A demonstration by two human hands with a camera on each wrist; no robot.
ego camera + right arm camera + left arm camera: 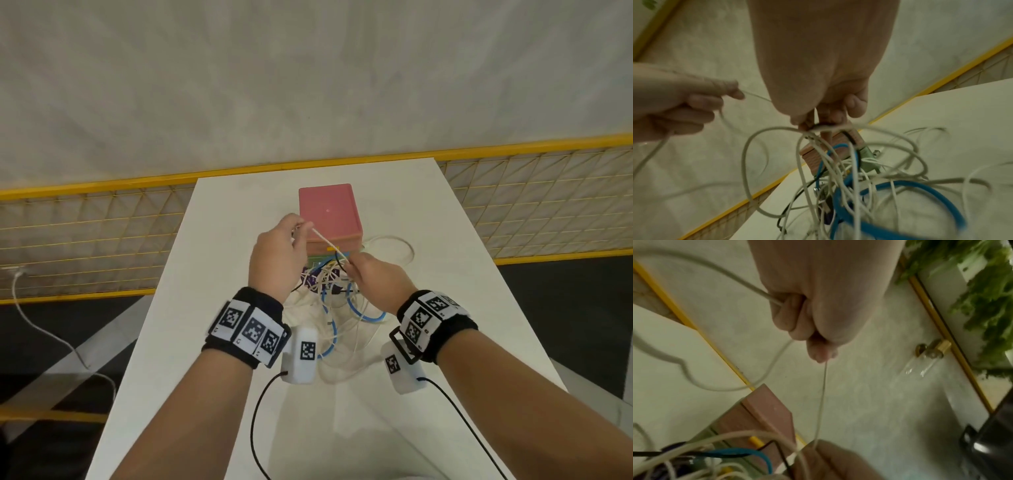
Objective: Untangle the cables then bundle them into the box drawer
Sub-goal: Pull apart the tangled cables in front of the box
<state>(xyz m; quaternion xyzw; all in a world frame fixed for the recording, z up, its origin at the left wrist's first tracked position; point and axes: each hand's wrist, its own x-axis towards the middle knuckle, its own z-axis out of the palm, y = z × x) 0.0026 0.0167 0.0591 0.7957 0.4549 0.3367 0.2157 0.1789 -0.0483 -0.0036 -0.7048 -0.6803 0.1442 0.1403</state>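
A tangle of white, blue and black cables (337, 301) lies on the white table (462, 291), just in front of the pink box (329, 212). My left hand (279, 253) is raised at the box's near-left corner and pinches a thin white cable (325, 241), which runs taut down to my right hand (375, 277). In the left wrist view the left hand (818, 318) grips that white cable (822, 395). In the right wrist view my right hand (824, 113) pinches the top of the cable tangle (849, 178), which hangs below it.
A white cable loop (394, 246) lies right of the box. A yellow mesh railing (102, 236) runs behind and left of the table. Black sensor leads (260, 428) trail from both wrists over the near table. A loose white cord (44, 329) lies on the floor at left.
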